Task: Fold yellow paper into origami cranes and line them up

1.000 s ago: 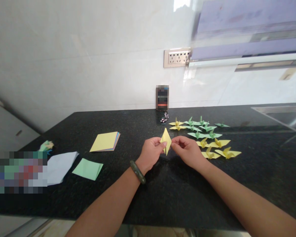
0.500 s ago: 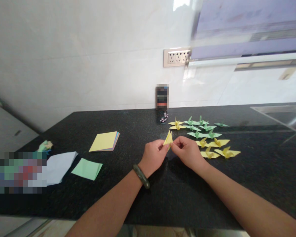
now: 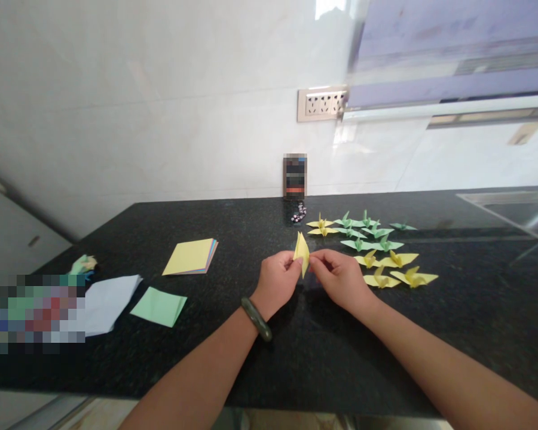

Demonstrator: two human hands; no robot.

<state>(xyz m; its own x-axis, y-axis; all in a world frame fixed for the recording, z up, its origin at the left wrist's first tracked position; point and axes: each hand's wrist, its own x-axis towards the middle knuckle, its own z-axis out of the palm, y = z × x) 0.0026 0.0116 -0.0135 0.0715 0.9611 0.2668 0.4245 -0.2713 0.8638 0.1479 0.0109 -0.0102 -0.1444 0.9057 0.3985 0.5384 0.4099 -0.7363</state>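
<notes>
Folded yellow paper (image 3: 302,249) in both hands' (image 3: 278,280) (image 3: 343,279) pinched fingers (image 3: 320,263), black countertop (image 3: 305,367) below, wall (image 3: 183,113) behind.

The left forearm (image 3: 197,364) slants in from 7 o'clock, the right forearm (image 3: 430,340) from 4, both bare. The left hand (image 3: 278,278) points between 1 and 2 o'clock, thumb in front, fingers curled. The right hand (image 3: 341,275) aims at 10, thumb and forefinger pinched. Their tips nearly meet.

text: none legible | labels, brands, numbers, signs: none legible | upright device (image 3: 295,177): pixelated, unreadable
</notes>
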